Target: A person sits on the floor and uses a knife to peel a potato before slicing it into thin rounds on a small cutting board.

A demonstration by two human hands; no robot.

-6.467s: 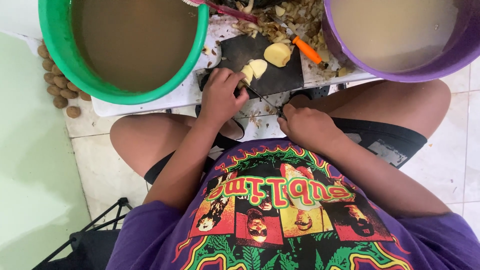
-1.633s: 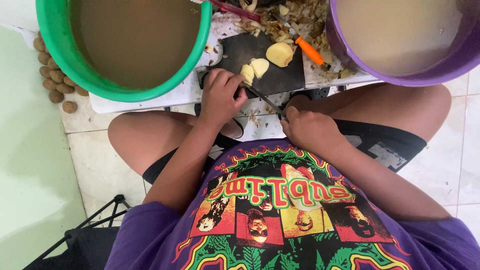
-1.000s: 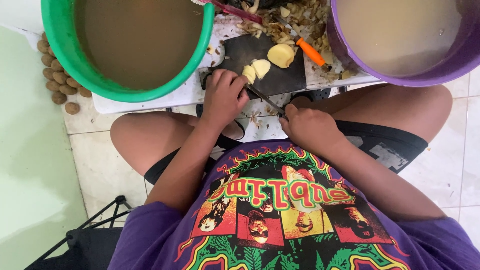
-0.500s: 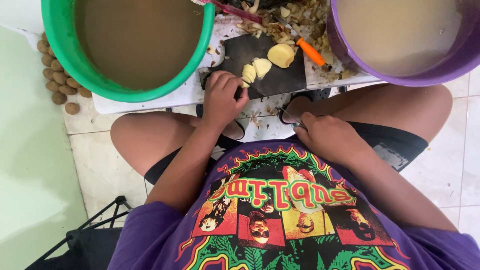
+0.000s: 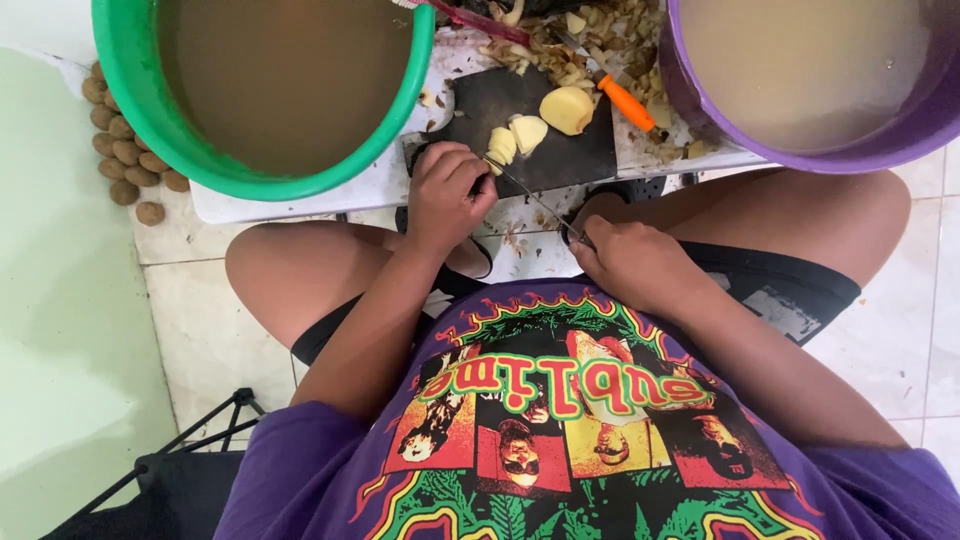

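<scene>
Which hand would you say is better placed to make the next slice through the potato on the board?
Probably the right hand: it already grips the knife, blade reaching the potato piece that the left hand steadies on the dark board.

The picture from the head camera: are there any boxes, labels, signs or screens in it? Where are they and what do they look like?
No boxes, signs or screens show.
Shirt print: the only printed thing, on the front of the person's purple shirt, low in the middle; a wide picture panel in red, yellow and green with curved green-edged lettering above small square pictures.
</scene>
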